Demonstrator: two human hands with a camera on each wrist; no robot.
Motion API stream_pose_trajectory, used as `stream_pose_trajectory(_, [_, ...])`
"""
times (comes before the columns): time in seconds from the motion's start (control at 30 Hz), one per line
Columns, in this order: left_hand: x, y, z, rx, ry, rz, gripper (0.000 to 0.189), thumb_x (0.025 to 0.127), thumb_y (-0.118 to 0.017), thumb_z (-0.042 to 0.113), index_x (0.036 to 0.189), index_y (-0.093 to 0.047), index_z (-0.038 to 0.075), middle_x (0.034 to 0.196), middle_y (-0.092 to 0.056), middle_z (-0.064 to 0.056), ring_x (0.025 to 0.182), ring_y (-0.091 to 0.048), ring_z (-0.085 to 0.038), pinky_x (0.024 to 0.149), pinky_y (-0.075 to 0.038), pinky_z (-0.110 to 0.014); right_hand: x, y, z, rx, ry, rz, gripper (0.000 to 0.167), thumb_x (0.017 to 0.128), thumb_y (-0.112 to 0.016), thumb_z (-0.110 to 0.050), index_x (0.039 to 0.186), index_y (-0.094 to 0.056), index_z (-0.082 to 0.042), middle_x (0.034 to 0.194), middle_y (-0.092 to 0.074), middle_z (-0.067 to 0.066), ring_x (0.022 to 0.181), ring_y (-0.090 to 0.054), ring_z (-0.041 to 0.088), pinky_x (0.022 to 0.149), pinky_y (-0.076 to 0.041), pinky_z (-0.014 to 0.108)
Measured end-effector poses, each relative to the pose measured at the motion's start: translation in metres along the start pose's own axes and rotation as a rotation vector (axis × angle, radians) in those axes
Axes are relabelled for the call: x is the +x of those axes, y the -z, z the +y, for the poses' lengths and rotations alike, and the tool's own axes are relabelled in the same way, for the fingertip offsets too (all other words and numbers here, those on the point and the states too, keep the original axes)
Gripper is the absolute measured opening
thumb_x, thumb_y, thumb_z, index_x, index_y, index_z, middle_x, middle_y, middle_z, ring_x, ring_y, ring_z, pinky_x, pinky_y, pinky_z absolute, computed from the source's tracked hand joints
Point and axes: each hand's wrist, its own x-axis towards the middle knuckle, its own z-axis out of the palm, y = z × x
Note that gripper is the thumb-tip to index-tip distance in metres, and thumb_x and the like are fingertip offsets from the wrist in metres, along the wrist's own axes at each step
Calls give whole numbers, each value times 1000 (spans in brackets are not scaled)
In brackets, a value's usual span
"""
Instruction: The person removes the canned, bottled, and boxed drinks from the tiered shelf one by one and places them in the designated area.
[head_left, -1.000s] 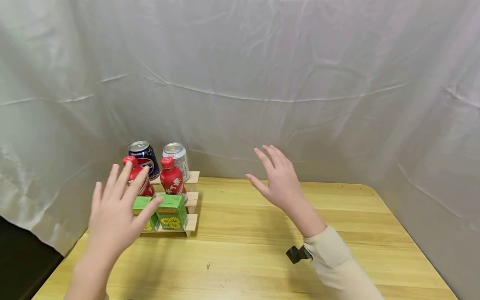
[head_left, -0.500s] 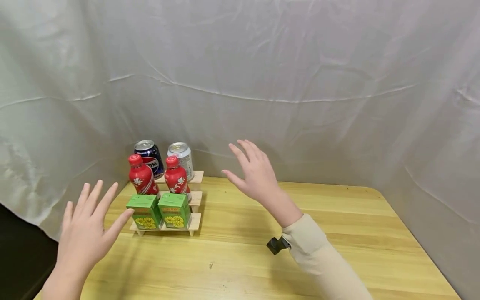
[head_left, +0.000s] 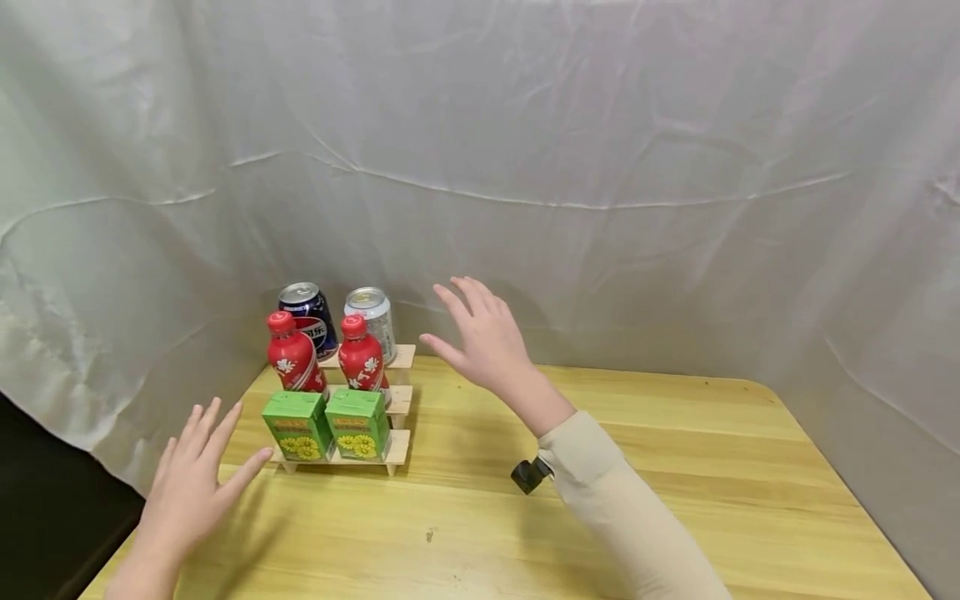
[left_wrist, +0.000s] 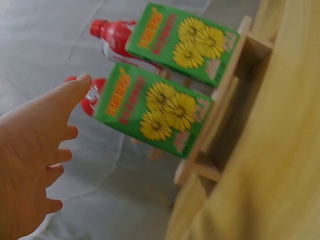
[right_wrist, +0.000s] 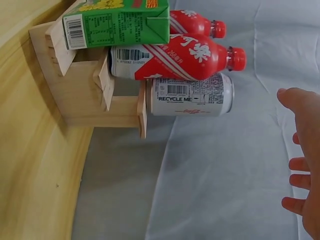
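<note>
A three-step wooden rack (head_left: 401, 448) stands at the left of the table. Its front step bears two green drink cartons with yellow flowers, the left carton (head_left: 297, 427) and the right carton (head_left: 357, 425). Behind them are two red bottles, a left bottle (head_left: 293, 354) and a right bottle (head_left: 363, 357). On the top step sit a dark blue can (head_left: 310, 321) and a white can (head_left: 371, 321). My left hand (head_left: 191, 483) hovers left of the cartons, fingers spread, holding nothing. To the right of the rack, my right hand (head_left: 483, 337) is raised with its fingers extended, touching nothing.
The rack rests on a wooden table (head_left: 645, 475). Grey cloth (head_left: 540, 167) hangs behind it and along both sides. A black area (head_left: 60, 508) lies beyond the table at the lower left. A small black device (head_left: 529, 475) is on my right wrist.
My right hand has moved left, closer to the rack. The left hand has drawn back from in front of the cartons to lower left. The rack's items stand unmoved.
</note>
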Motion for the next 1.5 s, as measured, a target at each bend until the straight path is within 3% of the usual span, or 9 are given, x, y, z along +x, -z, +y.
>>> stream_pose_trajectory(0.27, [-2, -19, -13, 29, 2, -78, 79, 95, -56, 50, 155, -25, 8, 161, -18, -24, 153, 2, -34, 120, 5, -64, 18, -8, -2, -46, 14, -59, 68, 92, -57, -55, 147, -42, -18, 149, -44, 12, 142, -38, 31, 112, -41, 50])
stream_pose_trajectory(0.4, [-2, -23, -12, 40, 15, -157, 83, 95, -53, 55, 154, -26, 4, 160, -18, -26, 152, -1, -40, 118, 6, -65, 29, -14, -4, -49, 11, -98, 68, 93, -55, -56, 148, -41, -18, 150, -42, 11, 143, -36, 31, 114, -39, 49])
stream_pose_trajectory(0.57, [-2, -28, -10, 38, 52, -291, 90, 92, -53, 61, 152, -27, 0, 158, -19, -30, 147, -10, -49, 109, -9, -76, 39, -23, -4, -50, 4, -137, 69, 93, -54, -57, 149, -39, -19, 151, -41, 11, 143, -35, 29, 114, -39, 48])
stream_pose_trajectory(0.7, [-3, -32, -12, 31, 66, -343, 93, 89, -56, 62, 151, -29, -2, 155, -23, -33, 144, -15, -52, 105, -15, -79, 45, -31, -2, -46, 8, -153, 68, 93, -54, -56, 149, -39, -19, 150, -41, 11, 143, -36, 28, 113, -40, 48])
stream_pose_trajectory(0.93, [-2, -35, -15, 27, 31, -343, 92, 87, -60, 60, 148, -35, -3, 152, -28, -34, 141, -23, -53, 102, -19, -80, 54, -42, 0, -37, 3, -177, 68, 94, -53, -57, 149, -39, -20, 151, -41, 10, 143, -36, 27, 113, -40, 47])
stream_pose_trajectory(1.17, [-8, -42, -18, 19, 46, -369, 95, 85, -62, 62, 149, -34, -2, 153, -29, -33, 140, -25, -53, 101, -20, -81, 58, -57, -2, 15, -20, -242, 70, 93, -53, -59, 150, -38, -20, 151, -40, 8, 143, -36, 26, 114, -39, 47])
stream_pose_trajectory(1.5, [-12, -51, -18, 28, 20, -348, 94, 84, -65, 60, 149, -35, -2, 151, -32, -33, 138, -30, -54, 100, -27, -79, 62, -69, -6, 77, -4, -293, 71, 93, -54, -58, 151, -37, -20, 149, -42, 6, 141, -38, 24, 113, -40, 45])
